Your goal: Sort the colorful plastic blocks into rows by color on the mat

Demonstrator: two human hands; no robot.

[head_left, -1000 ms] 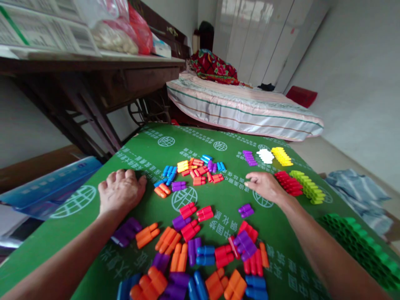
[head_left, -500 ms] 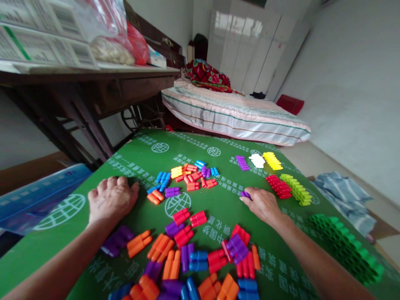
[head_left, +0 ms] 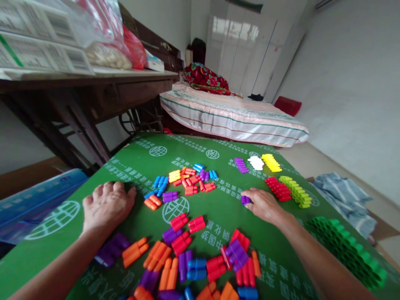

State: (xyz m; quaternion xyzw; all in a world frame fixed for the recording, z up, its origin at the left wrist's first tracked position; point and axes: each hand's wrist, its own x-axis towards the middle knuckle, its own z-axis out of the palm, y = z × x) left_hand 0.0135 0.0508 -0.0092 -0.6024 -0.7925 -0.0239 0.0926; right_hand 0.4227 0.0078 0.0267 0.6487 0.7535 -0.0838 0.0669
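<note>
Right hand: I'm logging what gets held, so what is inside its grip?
The right hand grips a purple block; only part shows. The hand covers the rest, so its full shape, or anything else inside the grip, cannot be seen.

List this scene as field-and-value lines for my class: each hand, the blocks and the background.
Left hand: palm down on green tabletop
Right hand: pinching purple block
Block groups, right side: purple, white, yellow, red, lime, green
Scattered blocks: red, orange, purple, blue among them
Background: bed beyond the tabletop
</note>
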